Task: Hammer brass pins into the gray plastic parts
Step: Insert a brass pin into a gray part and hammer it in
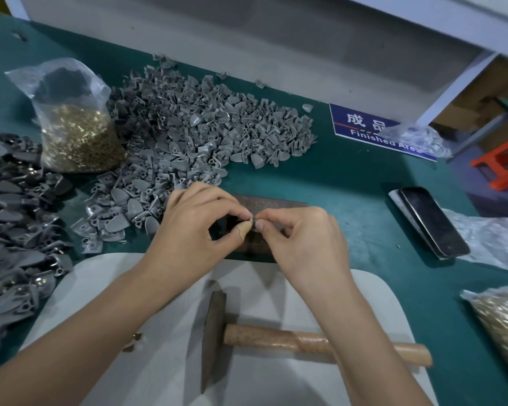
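Hands meet over a dark metal block (264, 206): left hand (194, 230) and right hand (302, 238) together pinch one small gray part (254, 223). One hammer (276, 338) lies nearer on the green surface (349, 177). Two bags of brass pins (79, 142) (502, 320), two gray-part heaps (203, 133) (12, 230), one phone (431, 221). Sign (373, 127) reads "Finished Area".
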`<move>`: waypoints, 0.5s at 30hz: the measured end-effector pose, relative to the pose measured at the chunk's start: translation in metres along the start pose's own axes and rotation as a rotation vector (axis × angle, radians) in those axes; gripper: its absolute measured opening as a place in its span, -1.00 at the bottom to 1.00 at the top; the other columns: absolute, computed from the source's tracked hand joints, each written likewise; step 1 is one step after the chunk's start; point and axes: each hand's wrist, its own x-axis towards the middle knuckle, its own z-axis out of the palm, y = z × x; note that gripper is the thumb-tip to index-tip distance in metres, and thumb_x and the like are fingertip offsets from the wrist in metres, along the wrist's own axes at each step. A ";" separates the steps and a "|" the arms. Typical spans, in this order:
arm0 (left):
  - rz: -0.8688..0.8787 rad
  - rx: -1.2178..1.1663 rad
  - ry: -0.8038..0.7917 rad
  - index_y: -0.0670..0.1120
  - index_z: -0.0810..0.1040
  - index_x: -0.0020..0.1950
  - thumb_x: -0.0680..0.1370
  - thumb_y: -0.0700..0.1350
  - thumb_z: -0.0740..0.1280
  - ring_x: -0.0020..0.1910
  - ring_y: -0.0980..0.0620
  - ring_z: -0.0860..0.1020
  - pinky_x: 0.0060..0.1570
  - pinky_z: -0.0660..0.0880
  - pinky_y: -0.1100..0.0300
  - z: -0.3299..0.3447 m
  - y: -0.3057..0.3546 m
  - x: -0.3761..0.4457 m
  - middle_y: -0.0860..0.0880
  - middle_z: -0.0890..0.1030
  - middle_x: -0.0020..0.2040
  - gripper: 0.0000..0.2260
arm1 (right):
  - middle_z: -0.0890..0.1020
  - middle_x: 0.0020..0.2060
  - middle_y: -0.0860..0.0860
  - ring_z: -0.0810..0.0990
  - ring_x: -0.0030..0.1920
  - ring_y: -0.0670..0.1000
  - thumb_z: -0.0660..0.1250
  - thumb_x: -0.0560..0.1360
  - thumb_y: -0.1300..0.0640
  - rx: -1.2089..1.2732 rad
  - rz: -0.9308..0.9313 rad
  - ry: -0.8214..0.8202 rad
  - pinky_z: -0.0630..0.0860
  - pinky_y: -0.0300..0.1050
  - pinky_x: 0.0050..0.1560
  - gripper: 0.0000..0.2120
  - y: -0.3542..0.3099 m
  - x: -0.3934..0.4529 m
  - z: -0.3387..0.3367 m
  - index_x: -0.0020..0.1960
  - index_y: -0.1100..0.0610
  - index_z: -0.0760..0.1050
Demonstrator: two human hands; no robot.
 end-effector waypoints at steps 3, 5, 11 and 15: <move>-0.013 0.007 0.002 0.14 0.67 -0.03 0.53 0.10 0.42 0.07 0.18 0.45 0.12 0.27 0.10 0.001 0.002 0.000 0.25 0.58 -0.04 -0.92 | 0.48 -0.43 -0.21 0.42 -0.28 -0.07 0.43 0.57 0.05 0.111 -0.029 0.026 0.40 -0.09 -0.27 -0.88 -0.001 -0.010 0.004 0.04 -0.15 0.69; -0.028 0.016 0.004 0.14 0.67 -0.04 0.51 0.04 0.47 0.07 0.18 0.45 0.10 0.25 0.11 0.001 0.002 -0.001 0.25 0.58 -0.05 -0.95 | 0.48 -0.31 -0.15 0.46 -0.17 0.00 0.44 0.58 0.06 0.185 -0.031 0.072 0.44 -0.15 -0.11 -0.70 0.004 -0.026 -0.002 0.30 -0.08 0.63; -0.034 0.011 -0.012 0.13 0.68 -0.05 0.52 0.01 0.47 0.07 0.17 0.44 0.12 0.26 0.10 0.002 0.001 -0.001 0.25 0.58 -0.06 -0.96 | 0.52 -0.05 -0.20 0.52 0.00 -0.05 0.29 0.62 -0.19 0.043 -0.243 0.040 0.48 -0.12 0.02 -0.71 0.033 -0.103 -0.029 0.25 -0.11 0.61; -0.029 0.006 -0.017 0.12 0.68 -0.06 0.51 -0.01 0.48 0.06 0.17 0.43 0.14 0.27 0.07 0.002 0.001 0.000 0.24 0.58 -0.06 -0.96 | 0.62 0.00 -0.08 0.60 -0.04 0.02 0.37 0.50 -0.17 -0.188 -0.367 -0.066 0.53 -0.03 -0.09 -0.66 0.040 -0.131 -0.019 0.19 -0.05 0.68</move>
